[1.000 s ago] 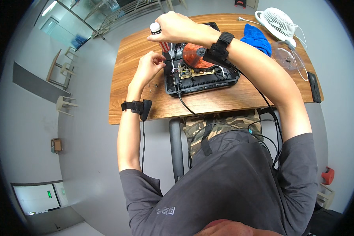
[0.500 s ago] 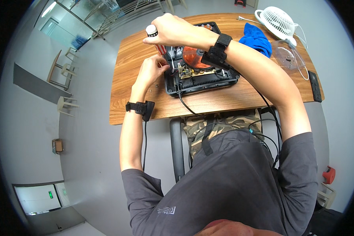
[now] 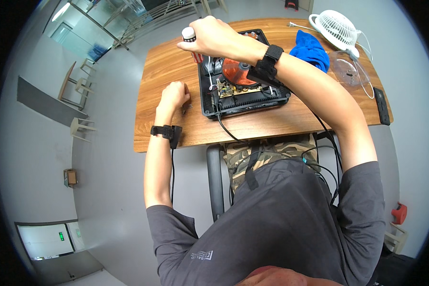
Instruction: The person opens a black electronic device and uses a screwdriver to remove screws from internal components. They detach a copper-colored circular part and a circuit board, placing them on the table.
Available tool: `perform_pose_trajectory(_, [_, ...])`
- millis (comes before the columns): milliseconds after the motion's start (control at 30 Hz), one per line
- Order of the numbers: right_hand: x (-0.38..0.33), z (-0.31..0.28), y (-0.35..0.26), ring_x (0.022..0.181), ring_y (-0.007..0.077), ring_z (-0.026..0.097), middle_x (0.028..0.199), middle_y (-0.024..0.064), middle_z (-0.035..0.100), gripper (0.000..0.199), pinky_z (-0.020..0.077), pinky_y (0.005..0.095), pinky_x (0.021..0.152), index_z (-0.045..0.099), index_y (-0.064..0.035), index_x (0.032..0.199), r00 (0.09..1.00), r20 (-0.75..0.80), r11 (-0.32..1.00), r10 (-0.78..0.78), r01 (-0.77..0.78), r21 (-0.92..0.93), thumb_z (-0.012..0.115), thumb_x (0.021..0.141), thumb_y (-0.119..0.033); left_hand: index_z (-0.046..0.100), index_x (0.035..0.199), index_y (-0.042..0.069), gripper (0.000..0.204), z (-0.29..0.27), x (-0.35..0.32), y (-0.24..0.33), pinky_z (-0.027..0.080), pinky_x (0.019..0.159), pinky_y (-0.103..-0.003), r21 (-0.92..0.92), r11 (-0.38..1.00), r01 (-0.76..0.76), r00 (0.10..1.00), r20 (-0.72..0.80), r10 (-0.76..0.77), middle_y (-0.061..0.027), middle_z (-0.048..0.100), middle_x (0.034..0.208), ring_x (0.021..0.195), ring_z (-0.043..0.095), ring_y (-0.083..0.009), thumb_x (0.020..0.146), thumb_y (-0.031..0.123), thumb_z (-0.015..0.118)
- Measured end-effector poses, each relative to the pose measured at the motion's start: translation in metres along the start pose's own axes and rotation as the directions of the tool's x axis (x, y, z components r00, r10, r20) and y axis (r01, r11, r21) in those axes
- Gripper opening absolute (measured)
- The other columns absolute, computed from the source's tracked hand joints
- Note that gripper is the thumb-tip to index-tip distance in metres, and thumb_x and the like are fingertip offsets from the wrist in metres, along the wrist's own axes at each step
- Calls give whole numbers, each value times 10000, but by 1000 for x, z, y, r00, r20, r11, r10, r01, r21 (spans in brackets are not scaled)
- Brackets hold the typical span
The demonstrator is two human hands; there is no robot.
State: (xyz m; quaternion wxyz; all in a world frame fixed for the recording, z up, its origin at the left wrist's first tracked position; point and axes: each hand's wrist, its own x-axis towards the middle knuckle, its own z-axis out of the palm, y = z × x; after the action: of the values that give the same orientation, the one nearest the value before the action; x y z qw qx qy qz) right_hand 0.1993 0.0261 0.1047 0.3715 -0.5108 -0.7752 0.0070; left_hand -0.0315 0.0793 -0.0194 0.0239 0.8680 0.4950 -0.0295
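An opened black appliance housing (image 3: 243, 110), looking like an induction cooker, lies on the wooden table. Inside it sit a round copper coil (image 3: 236, 74) and a circuit board (image 3: 231, 89). My right hand (image 3: 212, 35) is wrapped round a screwdriver (image 3: 189, 35) with a white-capped, red-and-white handle, held upright over the housing's left side; its tip is hidden. Left of the housing, my left hand (image 3: 174, 95) is on the table with its fingers curled in; whatever they hold is hidden. Tiny loose parts (image 3: 189, 106), perhaps screws, lie beside it.
A blue cloth (image 3: 310, 50), a white fan (image 3: 336, 29) with its cord and a clear plastic cover (image 3: 346, 69) occupy the table's right side. At the right edge lies a dark flat bar (image 3: 381, 106). A black power cord (image 3: 229, 131) runs from the housing toward me.
My left hand has drawn away from the housing, left and down to the table, and its fingers have curled in. My right hand and the screwdriver have shifted slightly right.
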Motion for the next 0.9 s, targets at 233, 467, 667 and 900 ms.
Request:
perform_pose_trajectory(233, [-14, 6, 3, 742, 390, 715, 742, 232, 700, 475, 583, 447, 704, 712, 19, 867, 998, 52, 1000, 19, -18, -17, 730, 870, -456, 753, 930, 29, 171, 17, 0, -2, 553, 817, -464, 28, 999, -29, 998, -51, 30, -226, 717, 917, 919, 694, -386, 829, 168, 751])
perform_pose_trajectory(467, [-20, 8, -2, 699, 387, 706, 706, 227, 688, 479, 575, 440, 668, 698, 29, 820, 993, 115, 999, -8, 3, 40, 740, 869, -446, 755, 936, 34, 171, 16, -4, -5, 553, 815, -458, -29, 999, -14, 999, -46, 13, -209, 724, 900, 900, 696, -376, 831, 169, 751])
perform_pose_trajectory(667, [-30, -1, -4, 686, 386, 701, 702, 228, 683, 489, 570, 434, 658, 700, 28, 819, 997, 71, 999, -33, 31, 27, 747, 863, -457, 754, 930, 52, 122, -4, -15, -3, 557, 828, -434, -92, 995, -34, 982, -187, 16, -175, 724, 962, 919, 697, -345, 845, 135, 721])
perform_pose_trajectory(900, [-34, 6, 0, 694, 379, 704, 718, 208, 696, 453, 574, 435, 669, 714, 7, 864, 994, 97, 996, -44, 35, 88, 740, 860, -445, 697, 1050, -7, 182, -45, -33, 40, 536, 715, -317, -553, 774, -309, 926, -361, 112, -95, 682, 905, 724, 636, -161, 890, 79, 686])
